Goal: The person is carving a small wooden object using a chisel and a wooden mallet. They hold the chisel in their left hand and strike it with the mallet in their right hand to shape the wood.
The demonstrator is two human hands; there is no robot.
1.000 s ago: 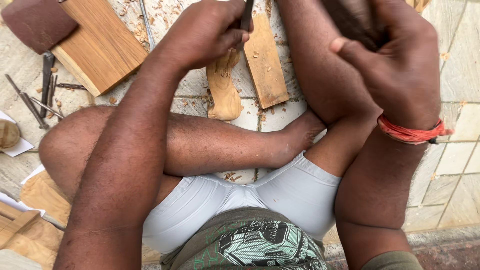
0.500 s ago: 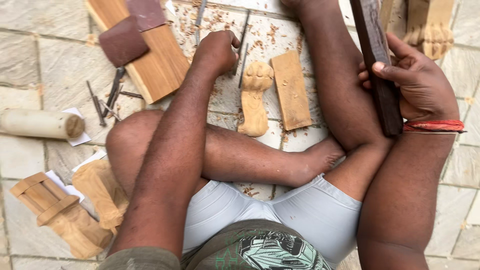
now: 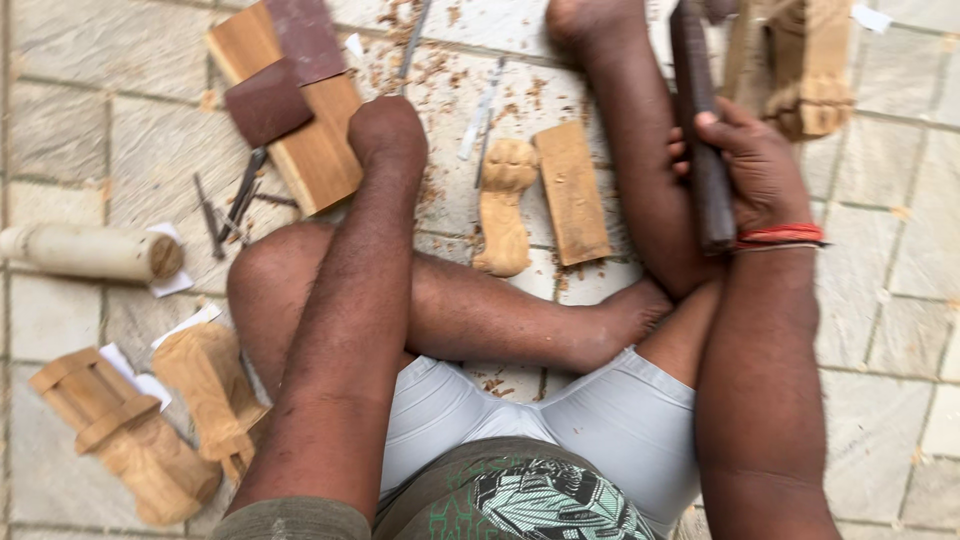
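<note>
Surface: pale stone-tiled floor point(image 3: 70, 120), grey joints, outdoors by the look of it; wood chips scattered across the far middle tiles. No containers in view.

Person: seated cross-legged at the near edge, white shorts, patterned green shirt hem.

Right hand point(image 3: 760, 165): red thread band at the wrist, fingers wrapped tight around a long dark wooden bar point(image 3: 700, 120) held upright near the far right edge, beside the right shin.

Left hand point(image 3: 388, 130): clenched in a fist, reaching toward the far middle of the floor; whether it encloses anything cannot be told.

Items on the floor:
- Pale carved wooden paw-shaped leg point(image 3: 503, 210), lying in the middle between the shins.
- Flat rectangular light wood block point(image 3: 572, 190), just right of the carved leg.
- Tan wooden plank point(image 3: 300, 120), far left, bearing two dark brown sandpaper sheets point(image 3: 268, 102).
- Thin dark metal chisels point(image 3: 235, 205), beside the plank.
- Cream cylindrical wooden roll point(image 3: 90, 252), left edge.
- Two carved light wooden furniture pieces point(image 3: 130, 435), near left corner.
- Carved wooden piece point(image 3: 805, 70), far right corner.
</note>
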